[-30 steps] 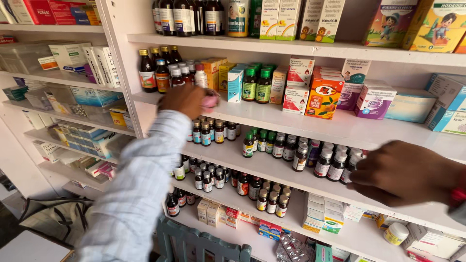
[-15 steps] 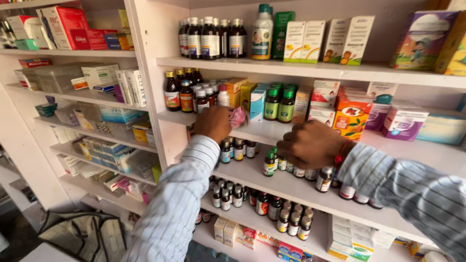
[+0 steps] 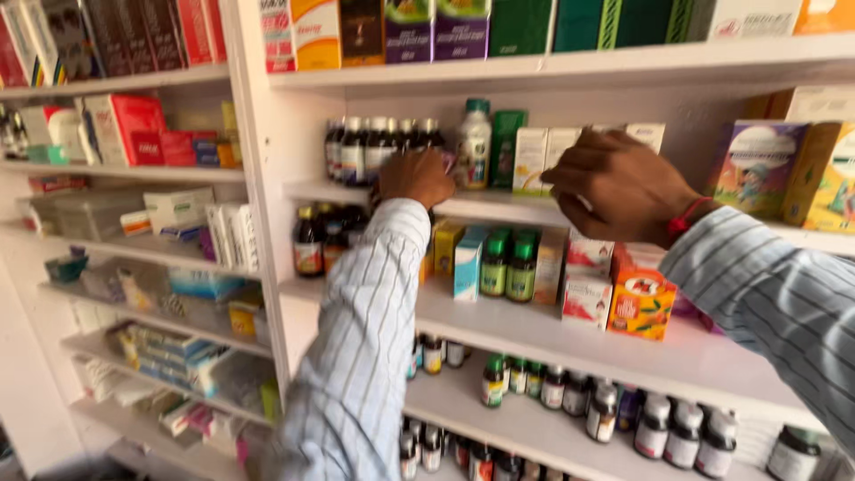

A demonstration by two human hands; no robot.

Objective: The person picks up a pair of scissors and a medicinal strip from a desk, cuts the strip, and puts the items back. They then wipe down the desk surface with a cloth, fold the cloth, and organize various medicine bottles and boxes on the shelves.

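Near the camera, two arms in blue-white striped sleeves reach up to white wooden shelves (image 3: 534, 334). Right hand (image 3: 619, 187), red thread at wrist, fingers curled downward and bunched at the pale white-green cartons (image 3: 545, 158) on the upper-middle shelf; touching them, real grip cannot tell. Left hand (image 3: 417, 176) closed into a loose fist right at the row of dark brown syrup bottles with white caps (image 3: 374, 150); whether it pinches one is hidden. White plastic bottle with green cap (image 3: 473, 147) stands upright between the hands. Below: green-capped bottles (image 3: 508, 265), orange carton (image 3: 639, 305). Furthest left, red boxes (image 3: 134, 129).
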